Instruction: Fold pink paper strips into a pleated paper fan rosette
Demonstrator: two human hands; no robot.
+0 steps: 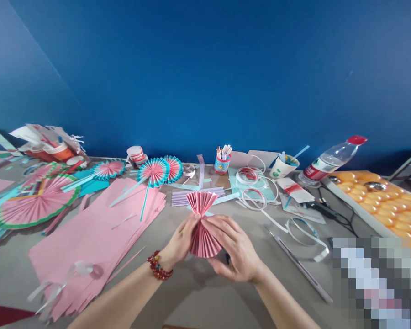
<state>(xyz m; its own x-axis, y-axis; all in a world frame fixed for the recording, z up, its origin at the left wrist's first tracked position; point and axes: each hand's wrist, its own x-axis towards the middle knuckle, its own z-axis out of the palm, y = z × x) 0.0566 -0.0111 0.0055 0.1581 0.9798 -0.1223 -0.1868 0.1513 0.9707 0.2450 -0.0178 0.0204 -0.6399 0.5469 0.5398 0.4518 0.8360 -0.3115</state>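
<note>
A pink pleated paper fan (205, 243) is held upright above the grey table, pinched narrow at its middle and spread at top and bottom like a bow. My left hand (181, 238) grips its left side near the waist, with a red bead bracelet on the wrist. On the right side, the fingers of my right hand (233, 246) press against the same pleats, the thumb lower down. Just behind the fan lie purple paper strips (185, 197). To the left spreads a stack of pink paper sheets (85, 228).
Finished pink-and-blue paper fans (153, 172) and a large green-edged fan (37, 203) lie left. At the back stand a pen cup (222, 162), a paper cup (283, 166) and a plastic bottle (330, 160). Tape coils (255, 199) and a craft knife (303, 269) lie right.
</note>
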